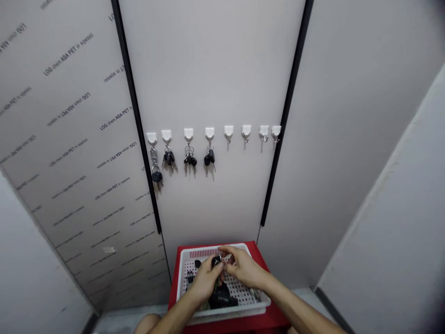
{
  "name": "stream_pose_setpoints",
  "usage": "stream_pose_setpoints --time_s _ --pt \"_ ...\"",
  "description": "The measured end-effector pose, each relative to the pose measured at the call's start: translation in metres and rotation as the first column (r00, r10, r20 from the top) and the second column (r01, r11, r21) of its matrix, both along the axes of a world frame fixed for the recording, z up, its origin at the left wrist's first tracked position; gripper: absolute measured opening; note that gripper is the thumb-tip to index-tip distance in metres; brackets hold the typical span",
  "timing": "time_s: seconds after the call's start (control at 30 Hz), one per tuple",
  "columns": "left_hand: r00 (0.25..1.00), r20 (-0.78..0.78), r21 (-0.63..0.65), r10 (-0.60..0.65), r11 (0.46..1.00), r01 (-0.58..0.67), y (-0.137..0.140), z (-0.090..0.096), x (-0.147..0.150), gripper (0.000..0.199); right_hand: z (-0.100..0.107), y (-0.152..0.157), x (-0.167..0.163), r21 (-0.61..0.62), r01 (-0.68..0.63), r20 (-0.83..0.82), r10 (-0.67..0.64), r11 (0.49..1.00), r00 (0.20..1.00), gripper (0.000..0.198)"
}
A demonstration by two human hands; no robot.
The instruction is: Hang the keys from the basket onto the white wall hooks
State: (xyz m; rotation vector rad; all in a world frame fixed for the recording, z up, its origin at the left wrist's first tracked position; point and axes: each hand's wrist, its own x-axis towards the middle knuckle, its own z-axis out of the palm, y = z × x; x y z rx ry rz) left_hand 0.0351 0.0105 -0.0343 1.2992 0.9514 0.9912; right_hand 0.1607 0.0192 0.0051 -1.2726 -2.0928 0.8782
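A white perforated basket (259,307) sits on a red stool (259,253) below me, with several black-headed keys in it. Both hands meet over the basket. My left hand (205,280) and my right hand (243,266) together hold a bunch of keys (216,261) with a black head. On the wall above is a row of white hooks (228,131). The four left hooks each carry a hanging key bunch (189,158); the four right hooks are bare.
A panel covered in printed protective film (69,139) stands to the left, with black vertical strips (134,106) between the wall panels. A white wall (389,222) slants in at the right. More loose keys (222,299) lie in the basket under my hands.
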Motion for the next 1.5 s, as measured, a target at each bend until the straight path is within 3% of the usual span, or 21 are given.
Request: stream_pose_setpoints --time_s 0.1,0.27,0.43,0.53,0.67,0.8,1.0,1.13,1.3,1.4,1.5 --pt "0.998 -0.039 0.012 -0.053 0.999 0.053 -0.001 0.002 0.0 0.021 0.004 0.001 0.001 -0.019 -0.04 -0.031 0.04 0.999 0.999 0.039" --pt "0.996 -0.071 0.048 -0.061 0.997 0.065 0.002 0.011 -0.004 0.013 0.009 0.007 0.005 -0.121 -0.029 -0.089 0.018 0.992 0.996 0.012" --pt "0.971 -0.238 0.249 0.027 0.968 0.034 0.014 0.038 -0.018 0.011 0.035 0.015 0.008 -0.157 -0.023 -0.277 -0.022 0.987 0.961 0.006" --pt "0.938 -0.341 0.374 0.057 0.924 0.08 0.023 0.068 -0.022 0.016 0.069 0.022 0.003 -0.131 -0.026 -0.395 -0.028 0.991 0.918 0.008" --pt "0.92 -0.374 0.553 0.113 0.824 0.123 0.038 0.124 -0.014 0.019 0.125 0.034 -0.006 -0.018 0.04 -0.524 -0.043 0.999 0.851 0.009" --pt "0.92 -0.297 0.664 0.256 0.748 0.007 0.059 0.18 0.001 0.02 0.176 0.049 -0.01 0.027 0.167 -0.695 -0.101 0.986 0.711 0.005" --pt "0.932 -0.181 0.582 0.314 0.798 -0.156 0.091 0.228 0.021 0.025 0.226 0.072 -0.011 0.074 0.321 -0.798 -0.137 0.944 0.587 0.009" --pt "0.902 -0.206 0.549 0.38 0.808 -0.215 0.104 0.241 0.028 0.024 0.238 0.089 -0.013 0.063 0.408 -0.816 -0.189 0.911 0.547 0.011" --pt "0.836 -0.326 0.56 0.441 0.803 -0.205 0.102 0.241 0.031 0.024 0.231 0.107 -0.013 0.042 0.479 -0.753 -0.287 0.877 0.592 0.008" --pt "0.84 -0.339 0.579 0.423 0.798 -0.168 0.094 0.229 0.026 0.028 0.223 0.111 -0.01 0.114 0.499 -0.702 -0.286 0.859 0.652 0.007" --pt "0.873 -0.329 0.577 0.36 0.808 -0.116 0.085 0.202 0.016 0.036 0.209 0.103 -0.004 0.281 0.555 -0.643 -0.275 0.783 0.715 0.017"
